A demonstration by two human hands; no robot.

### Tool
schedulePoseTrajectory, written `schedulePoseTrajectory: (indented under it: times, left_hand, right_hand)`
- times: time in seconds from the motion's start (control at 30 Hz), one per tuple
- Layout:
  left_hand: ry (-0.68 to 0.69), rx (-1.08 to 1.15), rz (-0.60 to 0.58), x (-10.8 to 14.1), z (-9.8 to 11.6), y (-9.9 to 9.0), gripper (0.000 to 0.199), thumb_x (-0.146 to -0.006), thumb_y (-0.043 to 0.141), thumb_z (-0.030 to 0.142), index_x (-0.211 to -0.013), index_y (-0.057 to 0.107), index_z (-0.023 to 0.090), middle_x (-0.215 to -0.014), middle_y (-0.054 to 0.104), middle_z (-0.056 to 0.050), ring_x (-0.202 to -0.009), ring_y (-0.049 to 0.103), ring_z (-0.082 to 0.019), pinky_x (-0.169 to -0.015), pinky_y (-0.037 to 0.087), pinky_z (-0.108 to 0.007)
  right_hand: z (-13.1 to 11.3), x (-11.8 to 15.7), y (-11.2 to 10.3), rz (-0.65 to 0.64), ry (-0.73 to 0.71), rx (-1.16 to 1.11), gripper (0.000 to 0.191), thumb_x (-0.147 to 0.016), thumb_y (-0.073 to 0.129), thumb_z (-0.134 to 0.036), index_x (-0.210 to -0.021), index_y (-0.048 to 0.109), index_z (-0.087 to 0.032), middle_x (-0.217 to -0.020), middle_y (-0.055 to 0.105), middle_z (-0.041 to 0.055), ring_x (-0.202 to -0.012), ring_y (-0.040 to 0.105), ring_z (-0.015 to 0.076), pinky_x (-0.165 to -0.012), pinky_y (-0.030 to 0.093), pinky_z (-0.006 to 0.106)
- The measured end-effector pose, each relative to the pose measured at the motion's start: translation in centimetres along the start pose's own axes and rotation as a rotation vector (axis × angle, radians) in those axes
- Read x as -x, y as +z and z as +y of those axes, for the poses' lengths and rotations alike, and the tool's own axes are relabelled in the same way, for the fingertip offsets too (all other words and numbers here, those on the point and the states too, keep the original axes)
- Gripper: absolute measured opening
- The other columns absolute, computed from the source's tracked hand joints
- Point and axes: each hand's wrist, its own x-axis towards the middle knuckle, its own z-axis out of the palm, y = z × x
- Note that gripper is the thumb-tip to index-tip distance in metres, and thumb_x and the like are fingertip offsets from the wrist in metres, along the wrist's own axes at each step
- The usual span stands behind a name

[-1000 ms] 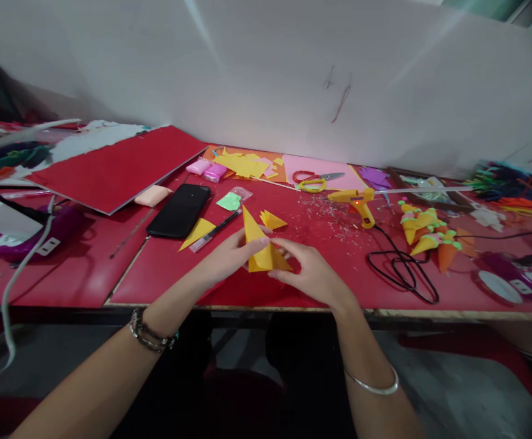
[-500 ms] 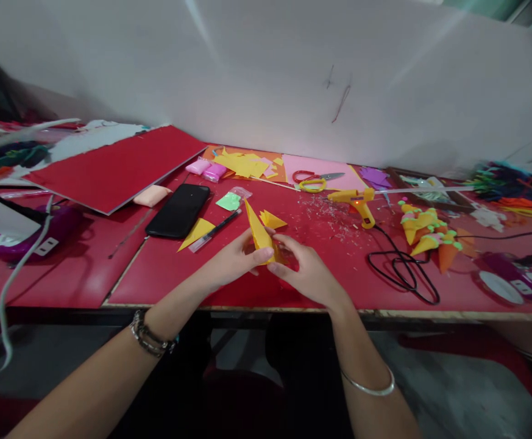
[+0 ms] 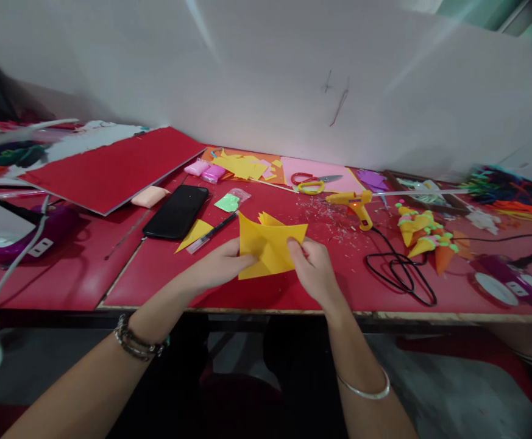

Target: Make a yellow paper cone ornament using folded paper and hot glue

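A creased sheet of yellow paper [image 3: 270, 247] is stretched between my two hands above the near edge of the red table. My left hand [image 3: 222, 265] grips its left side, with the thumb on the front and the fingers mostly hidden behind. On the right side, my right hand [image 3: 314, 265] pinches the sheet with its thumb on top. Behind the sheet, folded yellow pieces [image 3: 269, 218] partly show. Left of my hands lie a pen [image 3: 217, 228], a yellow paper triangle [image 3: 193, 235] and a black phone [image 3: 177, 212].
A yellow glue gun [image 3: 354, 204] with a black cord lies right of centre, near scissors [image 3: 314, 183]. Small yellow and orange cones [image 3: 423, 231] sit farther right. A red board [image 3: 114, 167] stands at the left. Purple power strips [image 3: 507, 277] are at both sides.
The yellow paper, folded to a narrow point half a second ago, is now opened out flat and faces me. My hands have moved apart to its two sides.
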Motion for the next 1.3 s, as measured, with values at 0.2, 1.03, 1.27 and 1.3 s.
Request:
schedulePoseTrajectory:
  times: [0.2,1.03,1.27,1.3]
  left_hand:
    - [-0.04,-0.027,0.024,0.2,0.7,-0.4,0.019,-0.07,0.058,0.032,-0.079,0.066,0.018,-0.078,0.068,-0.003,-0.077,0.061,-0.018,-0.063,0.046,-0.023]
    - [0.156,0.115,0.169,-1.3,0.7,-0.8,0.042,-0.074,0.042,0.054,-0.074,0.057,0.014,-0.053,0.059,-0.002,-0.046,0.052,-0.012,-0.053,0.044,-0.025]
    - [0.157,-0.101,0.293,-0.6,1.5,1.1,0.028,-0.071,0.055,0.04,-0.06,0.058,0.014,-0.051,0.058,0.0,-0.048,0.052,-0.01,-0.051,0.039,-0.021]
    - [0.164,-0.094,0.283,-0.6,1.4,1.2,0.028,-0.072,0.055,0.04,-0.06,0.058,0.014,-0.051,0.058,0.0,-0.048,0.052,-0.01,-0.052,0.04,-0.021]
  right_hand:
    - [-0.1,-0.3,-0.1,-0.006,0.089,-0.307,0.025,-0.078,0.048,-0.033,-0.098,0.053,-0.019,-0.089,0.062,0.0048,-0.079,0.058,0.0156,-0.066,0.047,0.025]
    - [-0.9,0.1,-0.5,0.238,0.112,-0.167,0.025,-0.077,0.051,-0.037,-0.064,0.06,-0.017,-0.058,0.058,0.0002,-0.059,0.055,0.0134,-0.056,0.043,0.024]
    - [-1.2,0.1,-0.3,0.18,0.119,-0.235,0.023,-0.074,0.054,-0.036,-0.066,0.061,-0.016,-0.057,0.058,-0.0004,-0.056,0.057,0.013,-0.054,0.044,0.023]
    - [-1.2,0.0,-0.3,0.177,0.113,-0.254,0.021,-0.074,0.055,-0.035,-0.067,0.06,-0.016,-0.059,0.059,-0.0007,-0.056,0.057,0.0125,-0.054,0.045,0.022]
